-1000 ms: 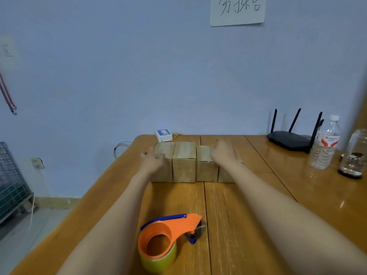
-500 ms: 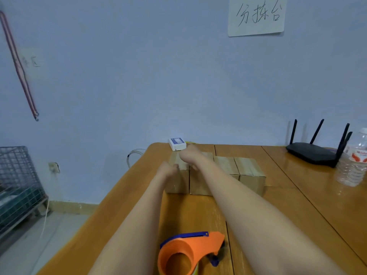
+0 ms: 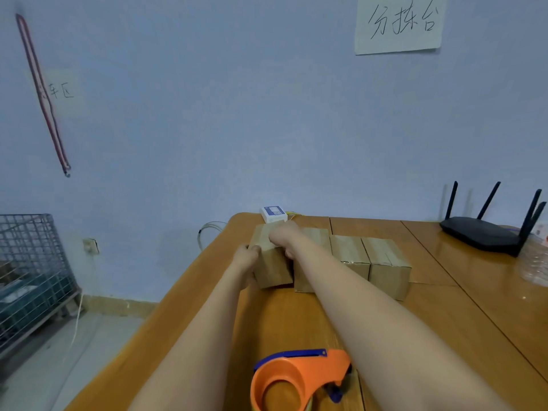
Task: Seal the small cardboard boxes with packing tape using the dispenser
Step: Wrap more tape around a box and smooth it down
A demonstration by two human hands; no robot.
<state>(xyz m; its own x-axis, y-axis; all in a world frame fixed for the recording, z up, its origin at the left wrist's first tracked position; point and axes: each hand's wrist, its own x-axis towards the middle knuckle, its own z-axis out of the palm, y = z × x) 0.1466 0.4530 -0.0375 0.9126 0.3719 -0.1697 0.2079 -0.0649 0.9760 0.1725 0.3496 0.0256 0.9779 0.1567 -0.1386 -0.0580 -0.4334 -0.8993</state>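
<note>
Several small cardboard boxes stand in a row on the wooden table (image 3: 444, 307). The leftmost box (image 3: 271, 266) is pulled slightly out of the row. My left hand (image 3: 247, 258) grips its left side, and my right hand (image 3: 283, 237) grips its top and right side. The second box (image 3: 314, 237) is partly hidden behind my right forearm. Two more boxes (image 3: 385, 266) stand to the right, untouched. The orange tape dispenser (image 3: 296, 378) with a blue trim lies on the table near me, between my forearms, with nothing holding it.
A black router (image 3: 486, 231) with antennas sits at the table's far right, a clear plastic bottle (image 3: 536, 262) beside it. A small white and blue box (image 3: 274, 213) lies at the back edge. A wire cage (image 3: 29, 271) stands on the floor at left.
My right hand has crossed from the right end of the row to the leftmost box, and both hands now hold it. The view has swung left and upward.
</note>
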